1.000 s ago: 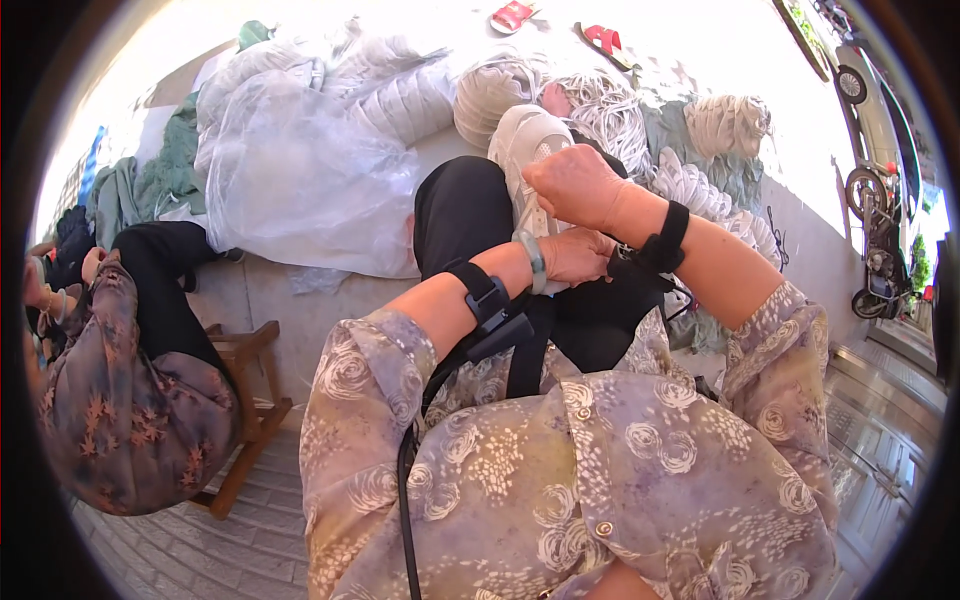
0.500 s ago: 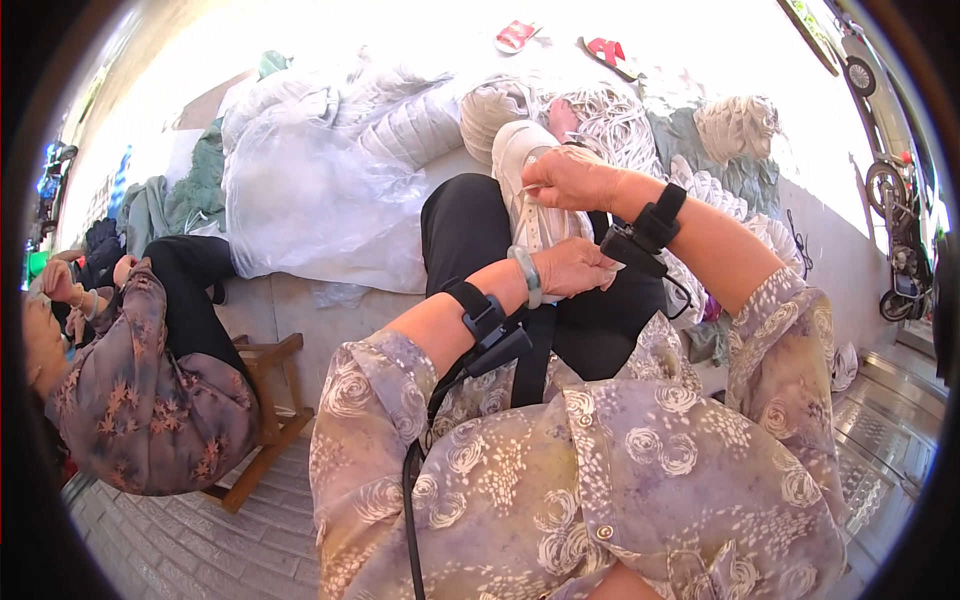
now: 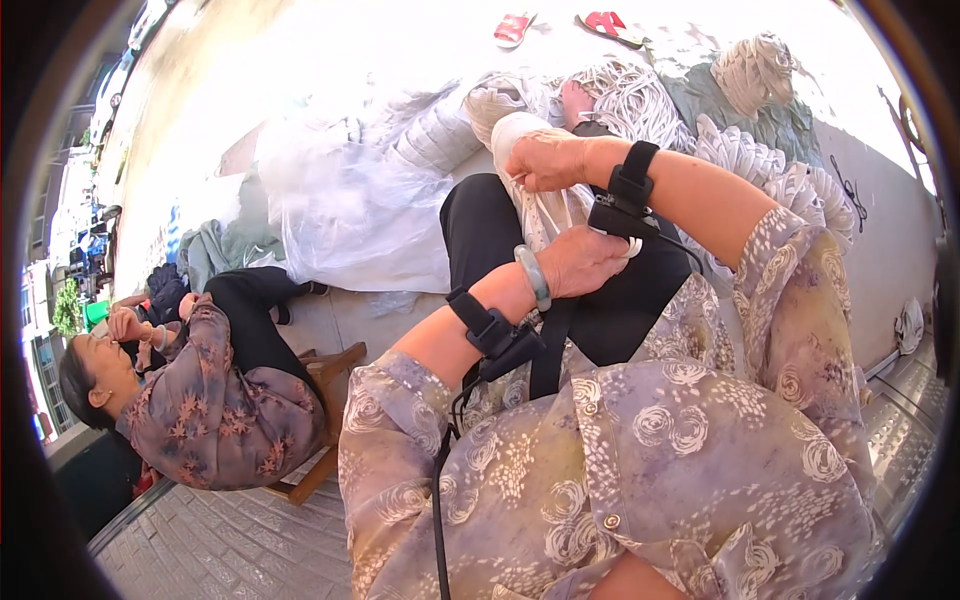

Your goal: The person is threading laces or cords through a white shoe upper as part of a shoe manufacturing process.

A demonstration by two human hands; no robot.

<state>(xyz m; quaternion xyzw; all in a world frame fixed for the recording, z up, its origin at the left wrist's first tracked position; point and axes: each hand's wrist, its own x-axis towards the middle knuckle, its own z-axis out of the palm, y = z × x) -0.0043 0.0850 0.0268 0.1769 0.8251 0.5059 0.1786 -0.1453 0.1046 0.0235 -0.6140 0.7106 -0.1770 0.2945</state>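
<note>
Over my lap, both hands grip a bundle of white netting [image 3: 540, 205] that lies across my black trousers [image 3: 480, 225]. My right hand [image 3: 545, 160] pinches the upper part of the bundle, fingers closed. My left hand [image 3: 585, 262], with a pale green bangle at the wrist, clutches the lower part. Each forearm carries a black strap-on device with a cable. White rope coils [image 3: 640, 95] lie just beyond my knees.
A heap of clear plastic sheeting [image 3: 350, 210] and netting lies on the ground to the left. Another person in a flowered blouse [image 3: 210, 400] sits on a low wooden stool [image 3: 325, 365] at lower left. Red sandals [image 3: 610, 22] lie far ahead. More rope bundles [image 3: 790, 185] are at right.
The view has swung right, so the seated person shows more fully at left. My hands stay on the white netting, the right one slightly higher on the bundle.
</note>
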